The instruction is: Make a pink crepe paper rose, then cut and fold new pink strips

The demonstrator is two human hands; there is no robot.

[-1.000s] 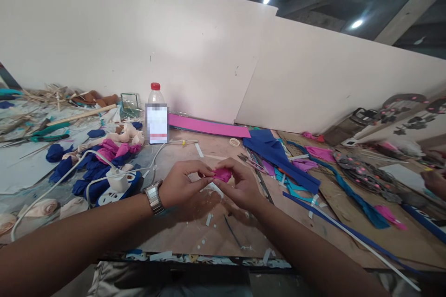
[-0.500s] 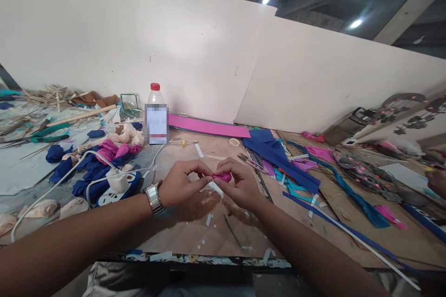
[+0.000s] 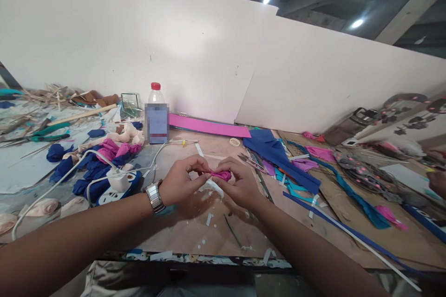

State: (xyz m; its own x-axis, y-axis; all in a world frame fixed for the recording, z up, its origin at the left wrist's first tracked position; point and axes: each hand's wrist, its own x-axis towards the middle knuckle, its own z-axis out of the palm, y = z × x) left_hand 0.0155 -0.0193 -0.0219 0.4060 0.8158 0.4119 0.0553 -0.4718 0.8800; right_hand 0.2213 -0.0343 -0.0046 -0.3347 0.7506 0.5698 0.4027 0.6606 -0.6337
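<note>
A small rolled piece of pink material sits between the fingertips of both my hands, just above the wooden table. My left hand, with a metal wristwatch on its wrist, pinches the piece's left end. My right hand wraps around its right side. Most of the pink piece is hidden by my fingers.
A red-capped bottle stands behind my hands. A white charger in a blue power strip and blue and pink rolled pieces lie left. Scissors, blue sheets and strips lie right. Another person's hand shows at the far right.
The pink piece has been rolled tighter and is more covered by my fingers. Both hands stay in nearly the same place.
</note>
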